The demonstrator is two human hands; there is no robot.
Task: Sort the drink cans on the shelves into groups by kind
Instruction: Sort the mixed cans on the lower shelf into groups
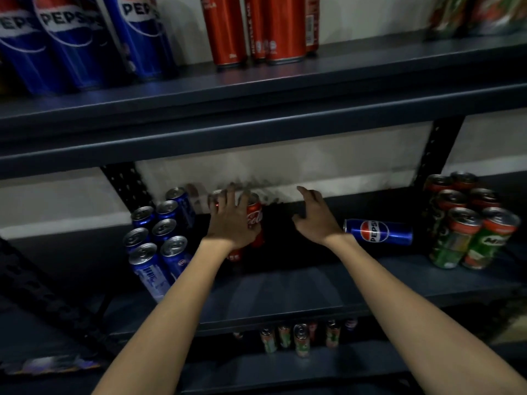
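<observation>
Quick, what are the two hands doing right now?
Left hand: gripping the upright red Coca-Cola drink cans.
Right hand: open, fingers spread, holding nothing.

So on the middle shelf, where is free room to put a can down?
Free: the shelf front between the Pepsi cans and the Milo cans, and the gap between the right hand and the lying Pepsi can. Crowded: both ends, and around the left hand on the Coke cans.
</observation>
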